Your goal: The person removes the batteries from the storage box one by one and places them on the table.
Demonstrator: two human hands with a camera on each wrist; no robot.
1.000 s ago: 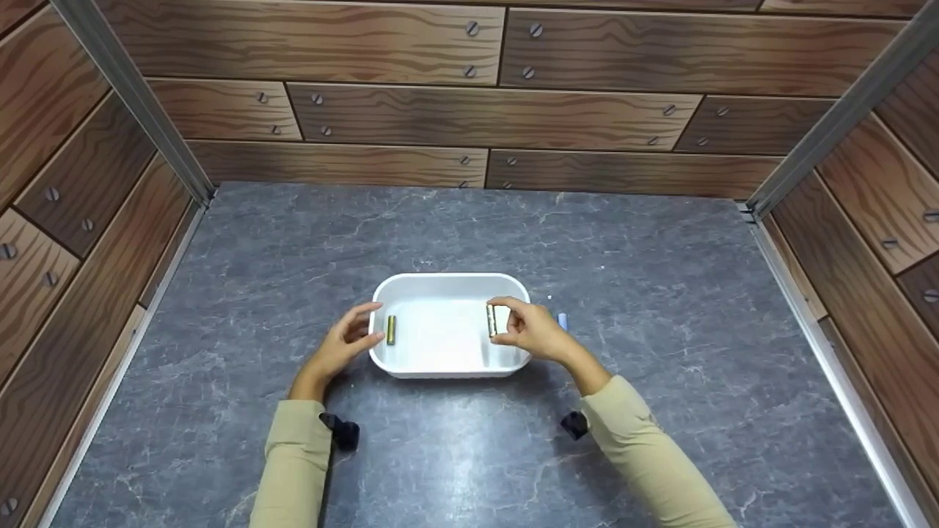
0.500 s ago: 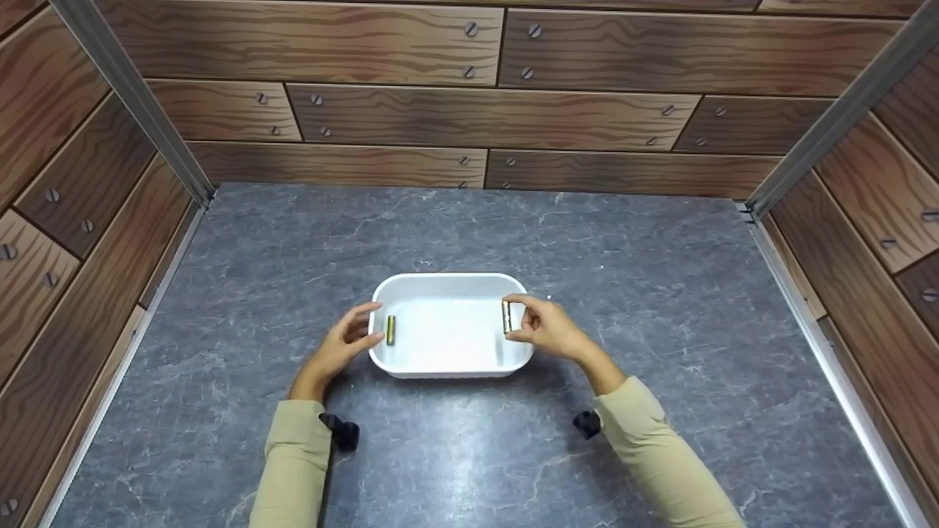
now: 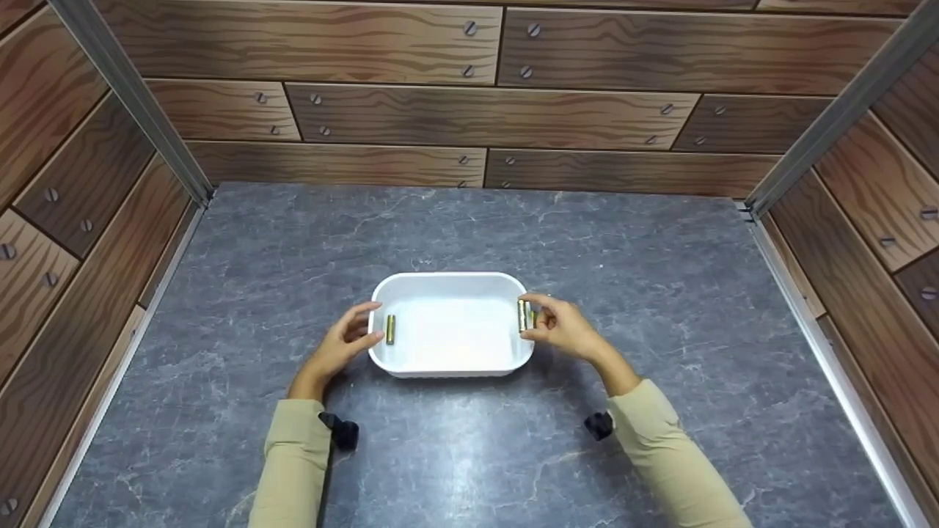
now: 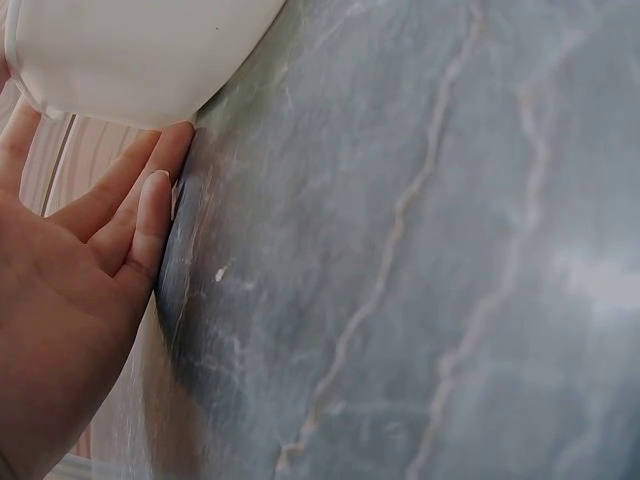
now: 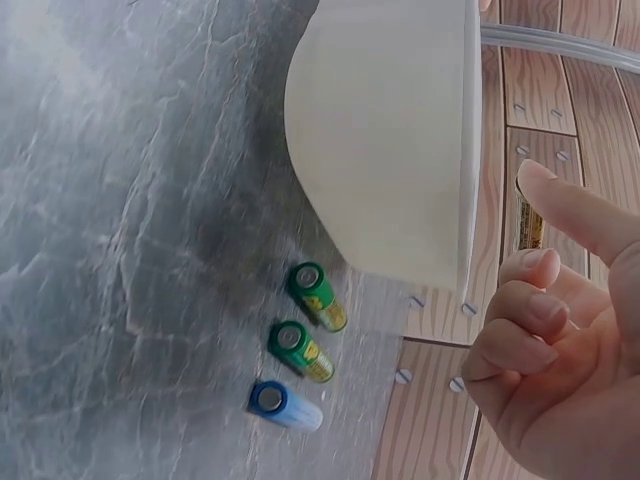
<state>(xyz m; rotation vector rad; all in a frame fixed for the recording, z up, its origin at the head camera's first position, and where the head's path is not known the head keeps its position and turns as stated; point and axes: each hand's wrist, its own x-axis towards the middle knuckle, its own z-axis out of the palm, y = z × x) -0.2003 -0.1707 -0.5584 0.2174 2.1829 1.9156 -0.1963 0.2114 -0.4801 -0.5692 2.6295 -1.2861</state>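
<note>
A white rectangular tray (image 3: pixel 451 367) sits on the table, and a gold-coloured battery (image 3: pixel 390 330) lies inside it near the left end. My left hand (image 3: pixel 339 347) rests against the tray's left end with its fingers fairly straight, some touching the wall in the left wrist view. Over the tray's right rim, my right hand (image 3: pixel 563 330) pinches another gold-coloured battery (image 3: pixel 523 316) lengthwise between thumb and a finger. In the right wrist view that battery is partly hidden by the fingers, and the other fingers of the right hand are curled.
Beyond the tray's right end lie a green-and-yellow battery (image 5: pixel 317 296), a second green-and-yellow battery (image 5: pixel 300 351) and a blue battery (image 5: pixel 286 405). The grey marbled table (image 3: pixel 455 455) is bounded by wood-patterned walls (image 3: pixel 411 117) and metal posts.
My right hand has moved right with the battery, from over the tray's inside to its right rim. The left hand and the battery inside the tray have stayed put.
</note>
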